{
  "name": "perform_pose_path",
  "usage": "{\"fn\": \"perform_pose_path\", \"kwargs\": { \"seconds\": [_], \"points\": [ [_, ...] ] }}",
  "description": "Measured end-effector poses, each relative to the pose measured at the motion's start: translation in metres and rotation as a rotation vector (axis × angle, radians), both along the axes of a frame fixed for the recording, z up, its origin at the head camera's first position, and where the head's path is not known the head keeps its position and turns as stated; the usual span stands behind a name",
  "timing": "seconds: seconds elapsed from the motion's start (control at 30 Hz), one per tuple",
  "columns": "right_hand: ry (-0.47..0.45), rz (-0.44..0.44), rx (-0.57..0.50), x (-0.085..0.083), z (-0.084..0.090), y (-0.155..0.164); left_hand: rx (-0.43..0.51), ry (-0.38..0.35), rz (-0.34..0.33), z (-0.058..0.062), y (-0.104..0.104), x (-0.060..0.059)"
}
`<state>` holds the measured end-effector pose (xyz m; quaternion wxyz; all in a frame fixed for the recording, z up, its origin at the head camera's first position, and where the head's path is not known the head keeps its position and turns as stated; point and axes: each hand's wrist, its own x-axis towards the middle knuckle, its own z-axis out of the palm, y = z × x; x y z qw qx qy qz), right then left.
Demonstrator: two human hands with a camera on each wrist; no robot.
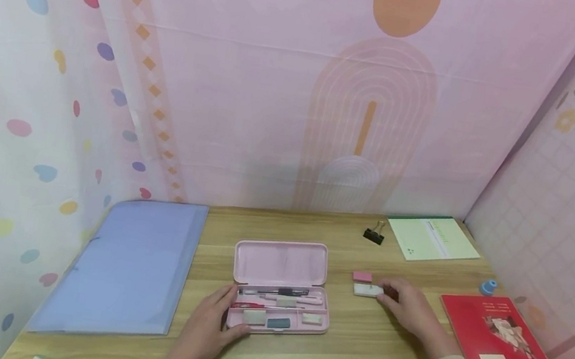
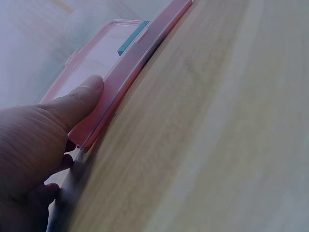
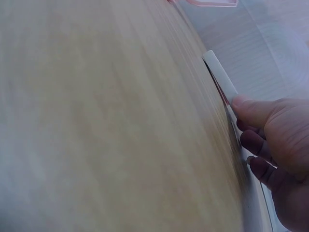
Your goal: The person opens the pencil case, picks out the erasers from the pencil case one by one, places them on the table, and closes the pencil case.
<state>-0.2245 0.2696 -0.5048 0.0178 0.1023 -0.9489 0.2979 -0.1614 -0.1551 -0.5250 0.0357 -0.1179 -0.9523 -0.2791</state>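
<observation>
An open pink pencil case (image 1: 280, 289) lies on the table, its lid tipped back. Inside are several pens, such as a black-gripped pen (image 1: 293, 292) and a red pen (image 1: 246, 305), plus small blocks including a dark teal one (image 1: 278, 323). My left hand (image 1: 209, 323) grips its left end; in the left wrist view the thumb lies along the front wall. To the right of the case, my right hand (image 1: 408, 305) pinches the end of a white eraser (image 1: 367, 290), which is low over the wood in the right wrist view. A pink eraser (image 1: 361, 276) lies just behind it.
A blue folder (image 1: 131, 268) lies at the left. Behind the right hand are a black binder clip (image 1: 374, 234) and a pale green notebook (image 1: 433, 239). A red book (image 1: 510, 358) and a small blue object (image 1: 488, 287) are at the right.
</observation>
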Motion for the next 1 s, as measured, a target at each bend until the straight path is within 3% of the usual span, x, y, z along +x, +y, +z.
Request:
{"fn": "perform_pose_path", "kwargs": {
  "seconds": [0.4,0.7,0.83,1.0],
  "points": [
    [-0.01,-0.003,-0.015,-0.001,-0.002,0.0,-0.003,0.037,-0.01,0.001,0.001,0.0],
    [0.001,-0.011,-0.021,0.003,0.005,-0.004,0.001,0.016,-0.009,0.0,0.001,0.0],
    [0.042,0.018,-0.024,0.007,0.024,-0.026,0.014,0.01,-0.006,0.0,0.0,0.0],
    [0.082,0.153,-0.016,0.01,0.038,-0.074,0.01,-0.004,0.001,0.0,0.0,-0.001]
  ]
}}
